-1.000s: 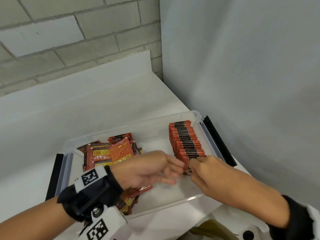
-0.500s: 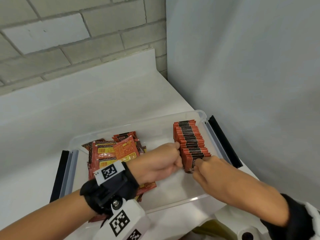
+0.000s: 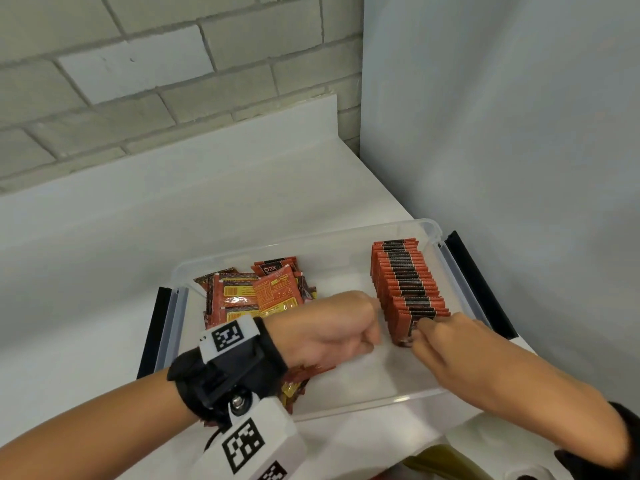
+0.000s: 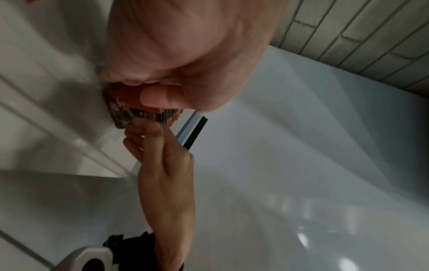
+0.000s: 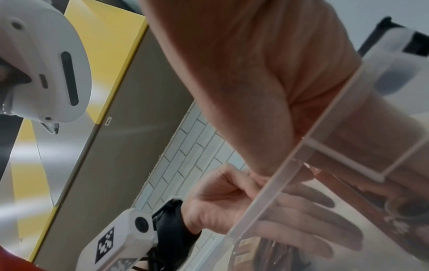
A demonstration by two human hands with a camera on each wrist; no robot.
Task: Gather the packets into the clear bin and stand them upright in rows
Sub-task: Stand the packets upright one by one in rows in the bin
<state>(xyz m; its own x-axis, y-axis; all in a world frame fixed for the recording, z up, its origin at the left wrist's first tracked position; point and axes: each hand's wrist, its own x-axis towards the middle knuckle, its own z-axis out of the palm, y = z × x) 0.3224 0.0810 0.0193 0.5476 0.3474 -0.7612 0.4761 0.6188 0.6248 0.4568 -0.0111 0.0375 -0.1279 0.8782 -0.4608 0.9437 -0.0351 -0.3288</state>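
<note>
Head view: the left hand (image 3: 332,327) reaches in from the left over the bin (image 3: 346,408), its fingers curled under, knuckles against the near left side of the row (image 3: 405,285); the left wrist view shows its thumb and fingers pressed on the packets' edges. The right hand (image 3: 446,336) comes from the right, fingertips pinching the nearest packet's top. The row stands upright along the bin's right wall. A loose pile (image 3: 252,296) lies flat at the bin's left.
</note>
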